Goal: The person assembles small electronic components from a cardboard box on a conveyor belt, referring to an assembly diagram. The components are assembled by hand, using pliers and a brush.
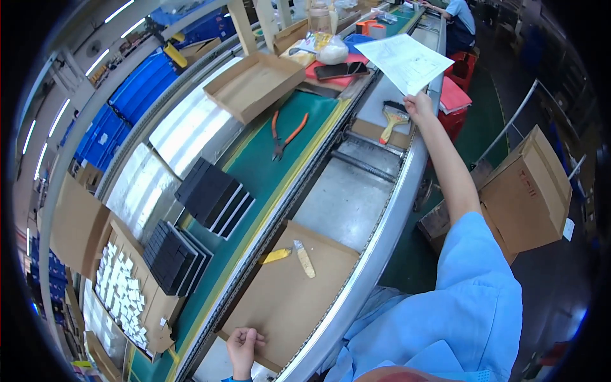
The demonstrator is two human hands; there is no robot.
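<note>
My right hand (418, 106) reaches far forward and pinches the lower corner of a white paper sheet (405, 62) with faint line drawings on it. Just below that hand lies a brush (394, 119) with dark bristles, resting on a cardboard box. My left hand (244, 349) is at the near end of a flat cardboard tray (280, 312). Its fingers are loosely curled, and nothing shows in them. On this cardboard lie a yellow-handled cutter (275, 256) and a second pale yellow, narrow tool (304, 260).
Left of the rail, a green belt (267, 172) carries orange-handled cutting pliers (283, 137), two stacks of black blocks (215, 196) and a box of small white pieces (121, 299). An empty carton (254, 83) and a phone (342, 70) sit farther off. Large cartons (528, 191) stand right; another person (459, 25) sits beyond.
</note>
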